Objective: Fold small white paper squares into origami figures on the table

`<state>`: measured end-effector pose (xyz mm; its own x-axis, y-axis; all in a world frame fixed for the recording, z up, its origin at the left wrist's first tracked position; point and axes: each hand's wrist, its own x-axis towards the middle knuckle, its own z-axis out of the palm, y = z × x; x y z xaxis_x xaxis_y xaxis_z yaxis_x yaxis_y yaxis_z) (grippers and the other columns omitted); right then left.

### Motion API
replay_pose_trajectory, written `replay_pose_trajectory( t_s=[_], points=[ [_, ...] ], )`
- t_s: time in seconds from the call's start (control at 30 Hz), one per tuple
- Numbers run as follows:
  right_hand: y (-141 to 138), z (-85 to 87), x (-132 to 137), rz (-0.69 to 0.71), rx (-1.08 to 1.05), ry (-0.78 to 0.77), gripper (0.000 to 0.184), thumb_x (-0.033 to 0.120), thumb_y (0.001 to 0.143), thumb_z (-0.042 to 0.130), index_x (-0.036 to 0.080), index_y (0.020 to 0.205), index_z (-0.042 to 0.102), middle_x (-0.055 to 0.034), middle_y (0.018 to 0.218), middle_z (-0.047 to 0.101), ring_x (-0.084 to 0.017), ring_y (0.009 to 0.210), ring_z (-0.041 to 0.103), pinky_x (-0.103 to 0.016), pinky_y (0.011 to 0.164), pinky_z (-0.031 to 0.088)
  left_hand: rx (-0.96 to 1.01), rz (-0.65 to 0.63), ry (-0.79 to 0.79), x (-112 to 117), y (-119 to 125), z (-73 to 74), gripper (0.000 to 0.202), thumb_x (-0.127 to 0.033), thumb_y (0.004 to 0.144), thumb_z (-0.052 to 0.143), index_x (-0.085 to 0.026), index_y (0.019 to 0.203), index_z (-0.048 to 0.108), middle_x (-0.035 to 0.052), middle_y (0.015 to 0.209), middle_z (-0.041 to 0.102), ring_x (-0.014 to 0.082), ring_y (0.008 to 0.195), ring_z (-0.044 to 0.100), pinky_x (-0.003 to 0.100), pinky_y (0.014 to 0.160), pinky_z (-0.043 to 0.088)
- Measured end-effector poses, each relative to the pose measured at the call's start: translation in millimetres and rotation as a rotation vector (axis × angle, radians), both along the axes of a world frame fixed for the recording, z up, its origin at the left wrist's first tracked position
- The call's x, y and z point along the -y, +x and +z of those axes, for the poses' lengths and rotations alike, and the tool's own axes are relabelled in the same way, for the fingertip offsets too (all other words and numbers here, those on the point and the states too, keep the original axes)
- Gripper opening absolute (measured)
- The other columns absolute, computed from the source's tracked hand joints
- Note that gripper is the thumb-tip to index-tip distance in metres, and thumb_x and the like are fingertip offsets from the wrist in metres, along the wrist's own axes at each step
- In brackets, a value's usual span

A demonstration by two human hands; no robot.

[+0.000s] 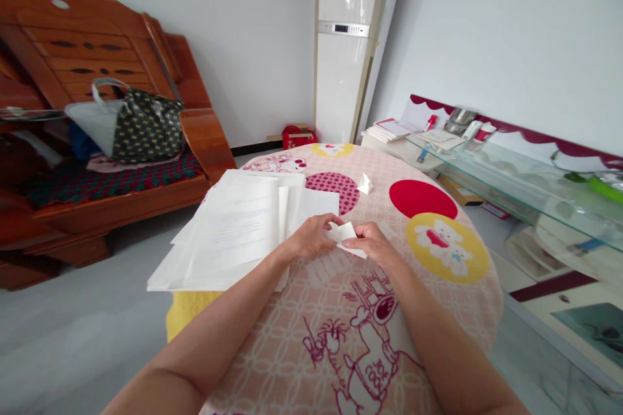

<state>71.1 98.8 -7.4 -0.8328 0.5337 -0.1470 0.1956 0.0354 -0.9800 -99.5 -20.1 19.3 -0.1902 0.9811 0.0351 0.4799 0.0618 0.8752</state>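
Observation:
Both of my hands pinch one small folded piece of white paper (344, 235) above a table covered by a pink cartoon-print cloth (370, 311). My left hand (311, 237) grips the paper's left side with curled fingers. My right hand (372, 243) holds its right side, fingers closed on it. A stack of white paper sheets (233, 227) lies just left of my left hand. A small folded white paper shape (365, 184) rests farther back on the cloth.
A wooden sofa (97, 142) with a dark patterned bag (141, 123) stands at the left. A tall white air conditioner (345, 45) is in the corner. A glass shelf unit (511, 175) with papers and containers runs along the right wall.

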Motion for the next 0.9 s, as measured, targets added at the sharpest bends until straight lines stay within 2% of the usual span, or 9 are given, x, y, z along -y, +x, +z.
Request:
replay_pose_trajectory(
  t_s=[0.1, 0.2, 0.27, 0.4, 0.47, 0.6, 0.77, 0.9],
  points=[
    [4, 3.4, 0, -0.027, -0.038, -0.069, 0.026, 0.032, 0.061, 0.079, 0.012, 0.077, 0.076, -0.0010, 0.064, 0.068, -0.013, 0.053, 0.054, -0.024, 0.052, 0.036, 0.127, -0.003, 0.014, 1, -9, -1.0, 0.049, -0.017, 0.060, 0.064, -0.016, 0.110, 0.066, -0.0060, 0.064, 0.057, 0.0094, 0.055, 0.051, 0.020, 0.052, 0.036],
    [7, 8.4, 0, -0.056, -0.085, -0.141, 0.029, 0.030, 0.058, 0.080, 0.013, 0.081, 0.078, -0.0031, 0.071, 0.073, -0.015, 0.058, 0.059, -0.025, 0.056, 0.040, 0.313, 0.025, 0.053, 1, -16, -2.1, 0.048, -0.017, 0.060, 0.065, -0.013, 0.108, 0.064, -0.0065, 0.061, 0.056, 0.0092, 0.053, 0.053, 0.020, 0.052, 0.037],
    [6, 10.2, 1, -0.098, -0.100, -0.156, 0.026, 0.029, 0.056, 0.081, 0.013, 0.076, 0.078, -0.0031, 0.068, 0.073, -0.015, 0.056, 0.058, -0.025, 0.055, 0.040, 0.400, 0.086, 0.101, 1, -17, -2.3, 0.044, -0.017, 0.060, 0.067, -0.012, 0.104, 0.065, -0.0045, 0.063, 0.060, 0.0094, 0.054, 0.056, 0.021, 0.053, 0.040],
    [1, 8.7, 5, -0.196, -0.114, -0.204, 0.023, 0.031, 0.053, 0.082, 0.014, 0.068, 0.076, -0.0021, 0.057, 0.068, -0.014, 0.049, 0.054, -0.026, 0.050, 0.038, 0.536, 0.287, 0.224, 0, -13, -1.9, 0.037, -0.020, 0.062, 0.070, -0.013, 0.098, 0.066, -0.0025, 0.065, 0.063, 0.0098, 0.056, 0.058, 0.023, 0.059, 0.048],
    [-2, 7.1, 8, -0.247, -0.138, -0.219, 0.023, 0.032, 0.053, 0.083, 0.014, 0.065, 0.074, -0.0016, 0.054, 0.065, -0.013, 0.047, 0.052, -0.026, 0.048, 0.036, 0.612, 0.324, 0.206, 0, -7, -2.5, 0.035, -0.026, 0.064, 0.074, -0.013, 0.096, 0.067, -0.0008, 0.068, 0.065, 0.0111, 0.059, 0.060, 0.025, 0.061, 0.052],
    [-5, 6.3, 15, -0.275, -0.193, -0.237, 0.024, 0.033, 0.054, 0.083, 0.014, 0.066, 0.074, -0.0012, 0.056, 0.066, -0.013, 0.048, 0.051, -0.025, 0.049, 0.035, 0.703, 0.233, 0.114, -2, 6, -8.2, 0.039, -0.036, 0.064, 0.083, -0.012, 0.090, 0.067, 0.0040, 0.076, 0.070, 0.0140, 0.067, 0.065, 0.025, 0.062, 0.055],
    [-4, 6.1, 18, -0.186, -0.188, -0.260, 0.031, 0.037, 0.059, 0.083, 0.014, 0.079, 0.076, -0.0024, 0.064, 0.069, -0.014, 0.052, 0.054, -0.026, 0.051, 0.038, 0.707, 0.169, 0.108, -4, 11, -17.3, 0.042, -0.041, 0.065, 0.085, -0.011, 0.088, 0.067, 0.0011, 0.067, 0.067, 0.0104, 0.058, 0.062, 0.022, 0.059, 0.053],
    [-3, 2.0, 14, -0.229, -0.185, -0.202, 0.030, 0.046, 0.067, 0.078, 0.018, 0.068, 0.069, -0.0003, 0.058, 0.063, -0.013, 0.047, 0.049, -0.026, 0.044, 0.033, 0.702, 0.132, 0.089, -3, 11, -17.2, 0.047, -0.047, 0.067, 0.085, -0.011, 0.092, 0.067, 0.0011, 0.068, 0.067, 0.0108, 0.058, 0.062, 0.023, 0.059, 0.053]
  ],
)
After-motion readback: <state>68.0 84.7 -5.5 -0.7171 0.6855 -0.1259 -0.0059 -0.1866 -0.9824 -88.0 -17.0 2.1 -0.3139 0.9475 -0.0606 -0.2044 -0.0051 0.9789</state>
